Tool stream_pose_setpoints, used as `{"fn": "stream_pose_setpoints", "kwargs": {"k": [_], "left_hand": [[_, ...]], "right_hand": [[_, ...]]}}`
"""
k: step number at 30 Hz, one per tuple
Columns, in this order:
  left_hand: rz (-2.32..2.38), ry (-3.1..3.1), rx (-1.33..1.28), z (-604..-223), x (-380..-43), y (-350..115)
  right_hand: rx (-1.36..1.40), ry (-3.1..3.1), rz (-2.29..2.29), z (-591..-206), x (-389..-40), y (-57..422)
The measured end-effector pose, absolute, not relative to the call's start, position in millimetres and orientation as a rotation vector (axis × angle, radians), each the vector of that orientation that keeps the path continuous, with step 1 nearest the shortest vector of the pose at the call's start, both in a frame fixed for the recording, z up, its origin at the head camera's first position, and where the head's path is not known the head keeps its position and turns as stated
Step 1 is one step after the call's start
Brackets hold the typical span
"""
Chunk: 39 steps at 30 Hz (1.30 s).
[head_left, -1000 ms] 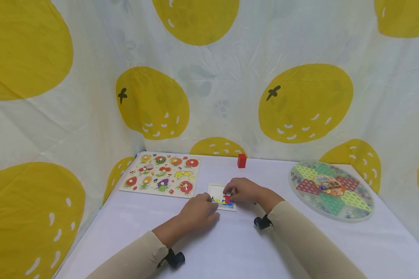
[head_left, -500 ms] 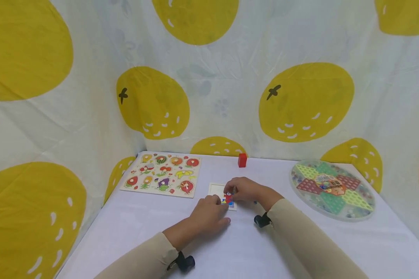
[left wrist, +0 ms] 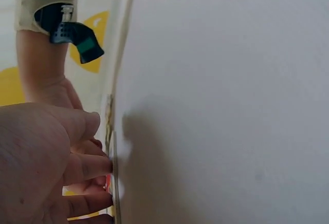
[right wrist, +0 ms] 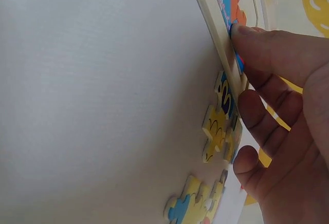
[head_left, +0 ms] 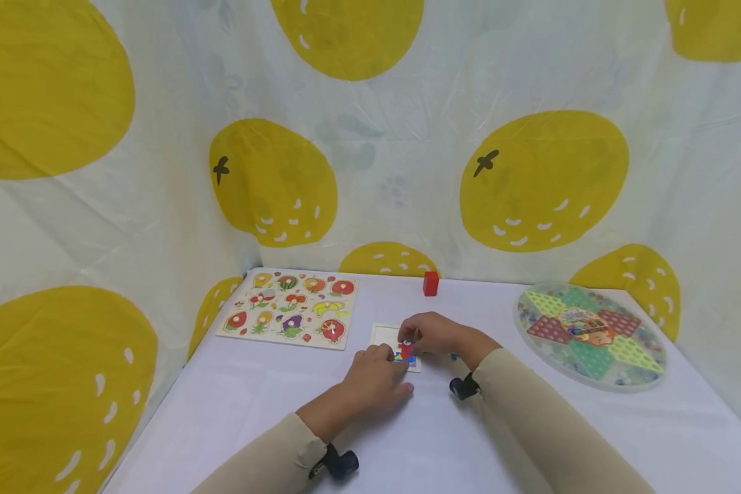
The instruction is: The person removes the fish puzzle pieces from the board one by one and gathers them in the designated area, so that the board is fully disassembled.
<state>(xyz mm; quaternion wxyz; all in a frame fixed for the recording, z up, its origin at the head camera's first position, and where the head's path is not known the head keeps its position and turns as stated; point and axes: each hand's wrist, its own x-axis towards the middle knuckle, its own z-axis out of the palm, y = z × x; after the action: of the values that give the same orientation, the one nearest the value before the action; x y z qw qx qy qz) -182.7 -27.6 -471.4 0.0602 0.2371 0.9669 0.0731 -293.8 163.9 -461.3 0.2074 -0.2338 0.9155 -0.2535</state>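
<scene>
A small wooden jigsaw frame (head_left: 383, 333) lies on the white table, partly filled with coloured pieces along its near side. My right hand (head_left: 433, 334) pinches a red puzzle piece (head_left: 406, 350) at the frame's right part. In the right wrist view its thumb presses on the picture pieces, and its other fingers curl beside the pale frame rim (right wrist: 213, 21). My left hand (head_left: 375, 381) rests at the near-left side of the frame, its fingers extended over the lower pieces. In the left wrist view, these fingertips touch the thin frame edge (left wrist: 116, 183). The hands hide part of the picture.
Loose jigsaw pieces (right wrist: 216, 129) lie beside the frame under my right hand. A fruit peg board (head_left: 293, 310) stands back left, a red block (head_left: 431, 283) at the back. To the right is a round checkers board (head_left: 593, 336). Patterned cloth walls surround the table.
My left hand has slid right along the near side of the frame and covers more of the lower pieces. My right hand stays almost in place at the red piece.
</scene>
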Motion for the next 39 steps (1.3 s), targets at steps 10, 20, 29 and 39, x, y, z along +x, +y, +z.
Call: {"fn": "stream_pose_setpoints", "kwargs": {"k": [10, 20, 29, 39], "left_hand": [[0.19, 2.912, 0.702, -465.5, -184.2, -27.2], [0.17, 2.902, 0.712, -462.4, -185.3, -28.1], [0.196, 2.897, 0.717, -460.4, -183.8, -30.0], [0.134, 2.93, 0.74, -467.3, -182.1, -28.9]], "right_hand": [[-0.639, 2.527, -0.765, -461.5, -294.6, 166.1], [-0.629, 2.517, -0.794, -463.2, -295.9, 169.7], [-0.612, 2.487, -0.88, -462.5, -296.5, 171.5], [-0.649, 2.496, -0.922, -460.2, -296.8, 181.3]]}}
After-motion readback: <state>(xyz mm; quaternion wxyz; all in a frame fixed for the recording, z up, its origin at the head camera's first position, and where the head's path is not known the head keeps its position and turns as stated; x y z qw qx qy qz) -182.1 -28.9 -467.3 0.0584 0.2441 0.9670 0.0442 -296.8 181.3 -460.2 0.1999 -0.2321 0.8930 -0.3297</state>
